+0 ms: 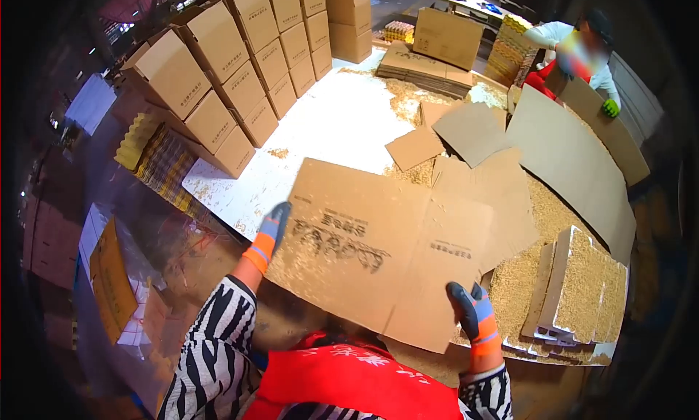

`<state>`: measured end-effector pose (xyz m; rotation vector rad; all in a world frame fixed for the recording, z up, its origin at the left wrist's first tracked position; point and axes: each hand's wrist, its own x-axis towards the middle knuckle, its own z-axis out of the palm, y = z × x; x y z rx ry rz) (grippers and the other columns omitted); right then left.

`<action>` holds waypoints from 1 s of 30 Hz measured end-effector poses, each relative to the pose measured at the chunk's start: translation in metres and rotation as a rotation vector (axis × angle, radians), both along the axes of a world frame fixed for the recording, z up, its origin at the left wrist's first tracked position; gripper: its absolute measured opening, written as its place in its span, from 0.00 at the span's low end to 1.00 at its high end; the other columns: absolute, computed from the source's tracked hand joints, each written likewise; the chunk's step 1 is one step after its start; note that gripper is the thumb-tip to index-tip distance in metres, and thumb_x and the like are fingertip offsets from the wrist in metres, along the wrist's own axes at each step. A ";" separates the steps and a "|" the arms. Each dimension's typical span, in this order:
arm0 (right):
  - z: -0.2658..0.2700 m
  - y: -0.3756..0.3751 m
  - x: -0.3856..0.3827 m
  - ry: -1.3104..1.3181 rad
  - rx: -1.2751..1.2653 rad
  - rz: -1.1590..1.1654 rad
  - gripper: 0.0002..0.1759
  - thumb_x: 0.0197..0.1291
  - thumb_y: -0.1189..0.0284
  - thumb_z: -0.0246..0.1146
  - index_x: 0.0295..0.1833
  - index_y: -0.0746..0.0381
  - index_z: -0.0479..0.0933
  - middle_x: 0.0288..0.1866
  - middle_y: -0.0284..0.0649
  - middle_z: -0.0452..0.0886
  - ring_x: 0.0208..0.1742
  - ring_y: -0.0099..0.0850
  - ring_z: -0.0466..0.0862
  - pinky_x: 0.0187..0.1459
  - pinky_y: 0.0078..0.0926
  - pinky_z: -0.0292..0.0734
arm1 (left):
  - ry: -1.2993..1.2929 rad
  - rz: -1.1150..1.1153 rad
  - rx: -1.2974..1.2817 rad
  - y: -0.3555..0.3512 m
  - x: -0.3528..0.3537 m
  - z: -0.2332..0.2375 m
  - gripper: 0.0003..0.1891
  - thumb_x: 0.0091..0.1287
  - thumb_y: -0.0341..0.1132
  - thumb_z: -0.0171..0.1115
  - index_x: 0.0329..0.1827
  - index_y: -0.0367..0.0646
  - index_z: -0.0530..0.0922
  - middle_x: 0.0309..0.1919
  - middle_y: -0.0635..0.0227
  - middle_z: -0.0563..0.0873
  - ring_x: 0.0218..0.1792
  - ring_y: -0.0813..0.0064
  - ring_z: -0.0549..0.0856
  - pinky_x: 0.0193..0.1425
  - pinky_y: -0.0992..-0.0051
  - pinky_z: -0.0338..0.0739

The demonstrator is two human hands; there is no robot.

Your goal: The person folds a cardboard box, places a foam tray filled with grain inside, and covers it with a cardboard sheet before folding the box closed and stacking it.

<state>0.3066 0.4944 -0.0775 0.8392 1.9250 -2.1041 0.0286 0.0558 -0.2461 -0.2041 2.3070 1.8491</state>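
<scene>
Left hand (274,227) and right hand (466,311), both gloved, well apart, each clamped on opposite edge of flattened cardboard box (378,249); husk-strewn counter (342,121) beneath.

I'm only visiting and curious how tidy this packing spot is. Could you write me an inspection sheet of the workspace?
Surface: white table, much of it strewn with tan husk-like chaff.
Job's things: flattened carton, printed side up, held over the table's near edge.
Clutter: loose cardboard pieces; chaff-covered block at the right.
Grips: left hand and right hand, both gloved, each closed on a carton edge.
Cables: nothing seen.
Surroundings: stacked cartons and yellow trays on the left; another person handling a large cardboard sheet across the table.
</scene>
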 end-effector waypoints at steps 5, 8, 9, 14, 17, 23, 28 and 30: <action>0.029 -0.065 -0.025 0.528 0.090 -0.088 0.13 0.61 0.74 0.65 0.49 0.68 0.78 0.45 0.36 0.84 0.46 0.21 0.79 0.49 0.24 0.75 | 0.494 0.237 0.495 0.046 -0.004 0.161 0.28 0.76 0.27 0.44 0.76 0.42 0.48 0.66 0.54 0.68 0.62 0.70 0.74 0.60 0.76 0.72; 0.027 -0.069 -0.005 0.262 0.727 0.297 0.17 0.57 0.70 0.67 0.52 0.62 0.78 0.45 0.42 0.84 0.44 0.33 0.82 0.48 0.28 0.76 | 0.319 -0.074 1.123 0.094 0.033 0.151 0.33 0.76 0.28 0.42 0.78 0.53 0.37 0.70 0.55 0.65 0.67 0.70 0.70 0.69 0.76 0.68; 0.017 -0.062 0.004 0.392 0.861 0.399 0.19 0.58 0.67 0.67 0.54 0.60 0.77 0.46 0.45 0.83 0.44 0.38 0.83 0.48 0.32 0.77 | 0.251 -0.039 1.131 0.121 0.064 0.182 0.35 0.75 0.29 0.43 0.78 0.54 0.33 0.70 0.56 0.65 0.67 0.69 0.70 0.71 0.76 0.65; 0.053 -0.033 0.037 0.270 1.154 0.877 0.18 0.63 0.66 0.60 0.58 0.57 0.76 0.49 0.44 0.83 0.48 0.41 0.84 0.49 0.33 0.78 | 0.167 0.010 0.947 0.152 0.100 0.239 0.46 0.68 0.30 0.60 0.77 0.48 0.34 0.66 0.61 0.69 0.65 0.71 0.71 0.70 0.72 0.63; 0.140 -0.056 0.003 0.310 0.060 0.480 0.34 0.62 0.72 0.61 0.73 0.58 0.59 0.65 0.44 0.73 0.65 0.35 0.74 0.61 0.34 0.71 | 0.164 0.030 0.844 0.151 0.106 0.258 0.49 0.63 0.32 0.67 0.78 0.48 0.39 0.63 0.65 0.70 0.61 0.74 0.72 0.65 0.74 0.65; 0.149 -0.094 -0.025 0.282 0.063 0.467 0.43 0.61 0.70 0.63 0.77 0.60 0.48 0.74 0.45 0.60 0.70 0.33 0.66 0.68 0.29 0.62 | 0.217 -0.087 0.797 0.129 0.101 0.254 0.52 0.63 0.36 0.69 0.78 0.48 0.36 0.62 0.59 0.70 0.58 0.74 0.74 0.63 0.72 0.70; 0.163 -0.087 -0.020 0.159 0.206 0.352 0.28 0.62 0.74 0.60 0.68 0.66 0.67 0.59 0.42 0.78 0.59 0.25 0.75 0.61 0.24 0.69 | 0.510 -0.027 0.517 0.105 0.095 0.252 0.54 0.51 0.22 0.69 0.78 0.45 0.42 0.73 0.53 0.54 0.70 0.60 0.62 0.70 0.64 0.64; 0.168 -0.089 -0.018 0.234 0.329 0.444 0.24 0.62 0.76 0.59 0.65 0.66 0.71 0.56 0.41 0.81 0.54 0.22 0.76 0.58 0.22 0.70 | 0.989 -0.125 -0.593 0.090 0.074 0.301 0.56 0.41 0.36 0.75 0.77 0.50 0.51 0.72 0.48 0.56 0.72 0.49 0.58 0.75 0.49 0.46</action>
